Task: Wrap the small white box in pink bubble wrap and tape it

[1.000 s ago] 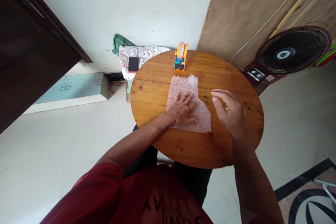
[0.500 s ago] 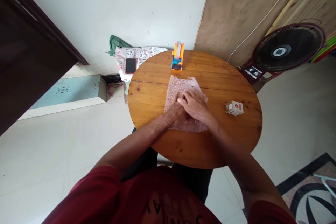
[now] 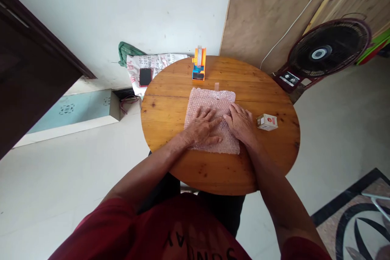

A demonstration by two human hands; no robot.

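A pink sheet of bubble wrap [image 3: 210, 120] lies flat on the round wooden bench [image 3: 170, 113], a little nearer the person than the orange tape dispenser [image 3: 198, 64], which stands at the far rim. Both hands rest on the sheet, palms down. The left hand [image 3: 201, 128] has its fingers spread and covers the part of the sheet farthest from the small white carton [image 3: 267, 122]. The right hand [image 3: 242, 124] lies flat on the edge of the sheet nearest that carton, fingers slightly apart, holding nothing. The 2 hands are close together near the sheet's middle, almost touching.

By its look the wrap is very light, soft and springy, with no stiffness of its own; it will likely curl or slide on the smooth wood once pressure comes off. A short strip of tape [image 3: 216, 86] sticks up at the sheet's far edge, on the dispenser side. The best hold seems to be a pinch at a corner or free edge, with the other palm kept flat to pin the rest. The carton stands apart from the sheet, just beside the right hand.
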